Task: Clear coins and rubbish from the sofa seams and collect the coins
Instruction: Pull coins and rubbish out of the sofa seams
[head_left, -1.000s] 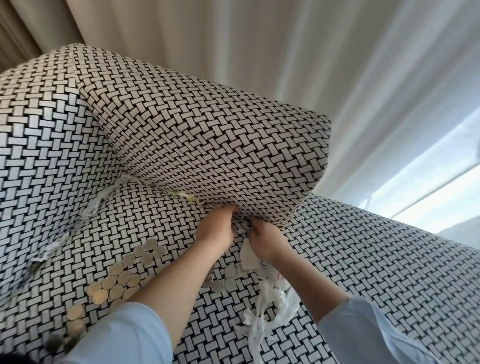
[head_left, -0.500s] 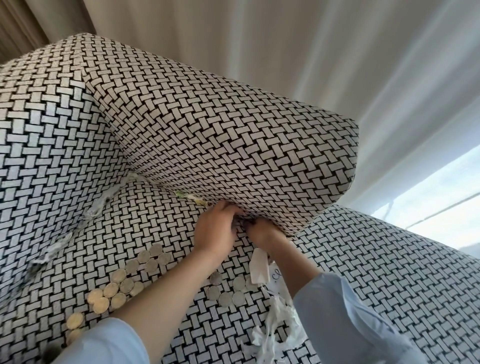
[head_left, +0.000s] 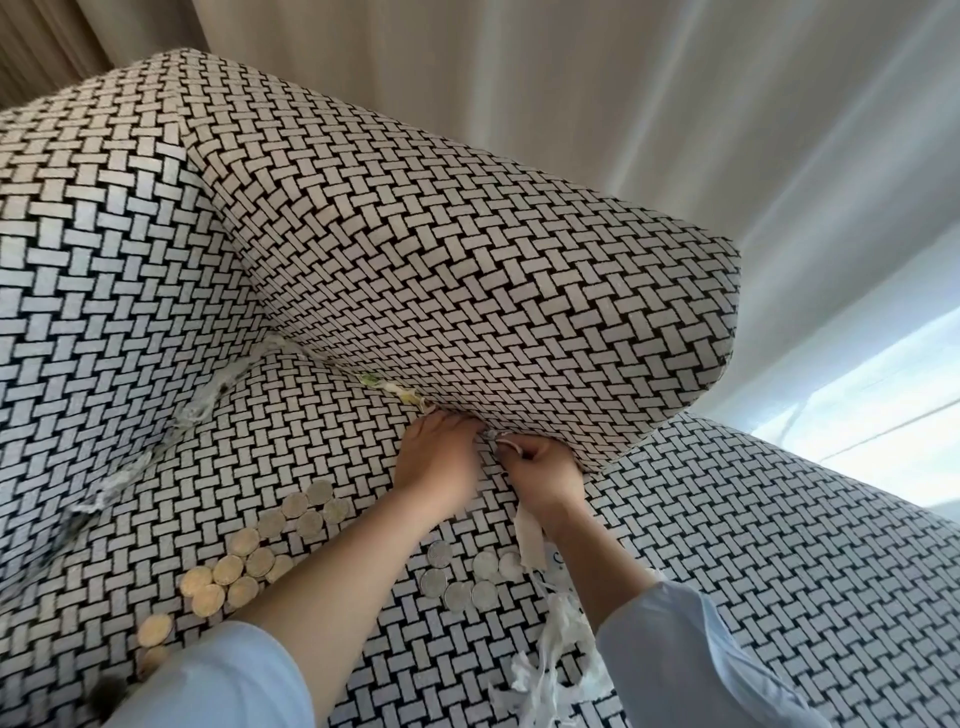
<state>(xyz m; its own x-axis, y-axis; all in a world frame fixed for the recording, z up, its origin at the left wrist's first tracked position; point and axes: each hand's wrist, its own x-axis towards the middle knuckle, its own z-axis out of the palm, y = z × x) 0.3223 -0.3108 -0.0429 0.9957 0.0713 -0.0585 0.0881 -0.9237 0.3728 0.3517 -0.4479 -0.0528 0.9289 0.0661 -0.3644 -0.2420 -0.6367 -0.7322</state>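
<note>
paper scraps (head_left: 205, 410) wedged along left edge of seat (head_left: 779, 571) | gold coins (head_left: 244, 566) clustered front-left | left hand (head_left: 441, 460) fingertips buried in back seam (head_left: 337, 366), grip hidden | silver coins (head_left: 465, 579) between forearms | right hand (head_left: 545, 480) curled, pinching white scrap (head_left: 506, 442) | shreds (head_left: 553, 660) near front edge

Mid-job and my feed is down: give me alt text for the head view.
Both hands are at the seam under the back cushion: the left hand reaches into it, the right hand pinches a white paper scrap. Gold coins, silver coins and torn paper strips lie on the seat; more rubbish shows in the seam.
</note>
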